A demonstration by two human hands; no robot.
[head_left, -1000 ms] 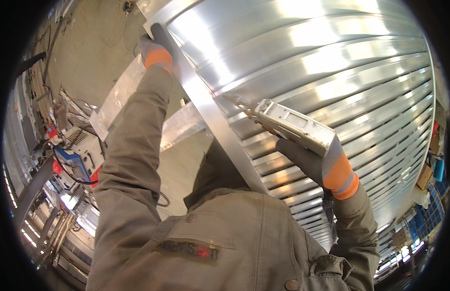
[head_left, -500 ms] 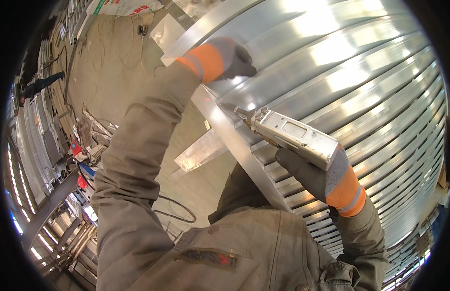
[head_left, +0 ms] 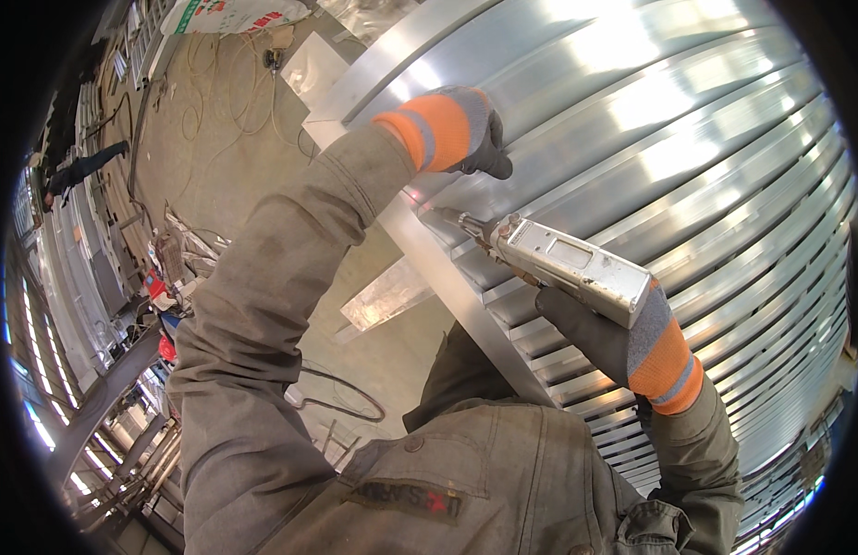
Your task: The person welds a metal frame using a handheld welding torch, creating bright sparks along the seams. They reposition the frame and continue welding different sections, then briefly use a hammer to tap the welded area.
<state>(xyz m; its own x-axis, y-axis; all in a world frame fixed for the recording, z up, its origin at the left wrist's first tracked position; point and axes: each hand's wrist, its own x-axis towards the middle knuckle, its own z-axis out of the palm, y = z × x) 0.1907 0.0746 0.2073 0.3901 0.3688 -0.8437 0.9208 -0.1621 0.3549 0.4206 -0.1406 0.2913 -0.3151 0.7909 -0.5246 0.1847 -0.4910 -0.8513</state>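
My right hand (head_left: 591, 338), in a grey and orange glove, is wrapped round a silver, box-bodied handheld laser welding gun (head_left: 577, 264). Its narrow nozzle points left at the pale metal edge bar (head_left: 438, 264) of a large slatted metal panel (head_left: 577, 148). Near the nozzle tip, a small red light spot shows on the bar. My left hand (head_left: 471, 134), gloved alike, is over the panel just beyond the nozzle. Its fingers are curled and pressed together, and anything inside them is hidden.
Beneath the panel's edge a flat metal piece (head_left: 387, 294) juts out above the floor. Cables (head_left: 341, 393) lie on the floor at left. Metal lengths (head_left: 73, 287) are stacked at far left, where another person (head_left: 82, 166) is partly visible.
My left hand has shifted right and slightly nearer along the panel. The welding gun, in my right hand, has moved a little right and nearer in the picture.
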